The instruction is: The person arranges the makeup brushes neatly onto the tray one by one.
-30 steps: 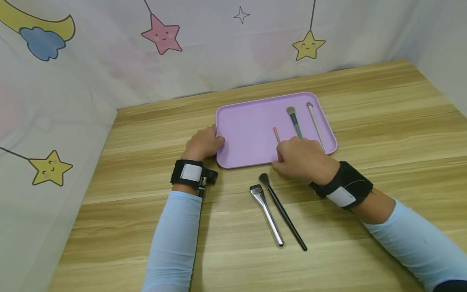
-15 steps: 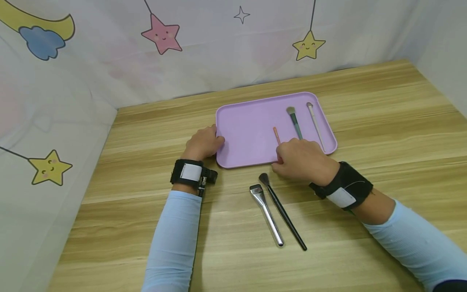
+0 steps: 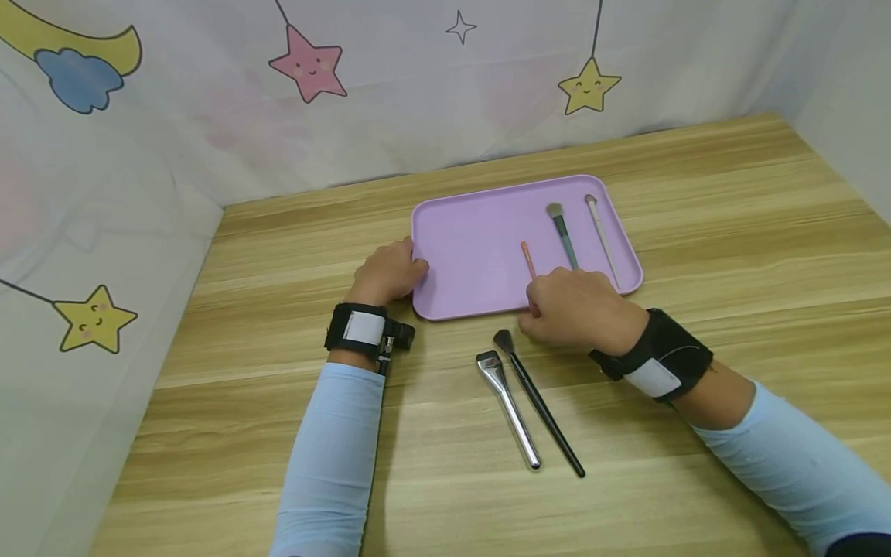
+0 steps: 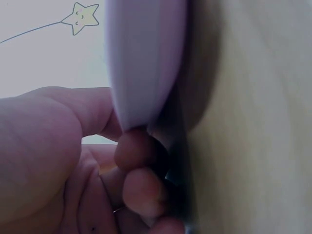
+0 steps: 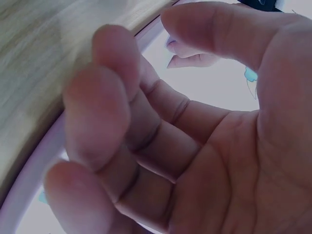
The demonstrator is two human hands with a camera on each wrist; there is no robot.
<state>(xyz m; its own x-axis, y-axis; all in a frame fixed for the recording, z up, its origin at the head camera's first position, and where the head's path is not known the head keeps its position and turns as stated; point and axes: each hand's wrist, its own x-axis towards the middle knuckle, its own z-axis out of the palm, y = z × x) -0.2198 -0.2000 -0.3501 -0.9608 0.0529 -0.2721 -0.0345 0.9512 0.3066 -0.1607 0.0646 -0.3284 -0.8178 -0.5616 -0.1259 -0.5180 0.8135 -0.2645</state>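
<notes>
A shallow purple tray (image 3: pixel 480 255) lies on the table, and my left hand (image 3: pixel 390 272) grips its left edge. In the left wrist view the tray's rim (image 4: pixel 141 63) sits between thumb and fingers. My right hand (image 3: pixel 581 313) hovers at the tray's front edge with loosely curled fingers. The right wrist view shows thumb and fingertips apart, nothing between them. Just beyond it on the tray lies a thin pink makeup brush (image 3: pixel 527 257), its lower part hidden by the hand. A green makeup brush (image 3: pixel 565 236) and a white makeup brush (image 3: pixel 602 236) lie to its right.
In front of the tray, a silver flat-headed makeup brush (image 3: pixel 510 410) and a black makeup brush (image 3: pixel 541 406) lie side by side on the wooden table (image 3: pixel 250 371). A white cloth backdrop (image 3: pixel 418 85) with stars stands behind.
My right hand has drawn slightly toward me, baring a little more of the green brush. The left hand and the tray have stayed in place.
</notes>
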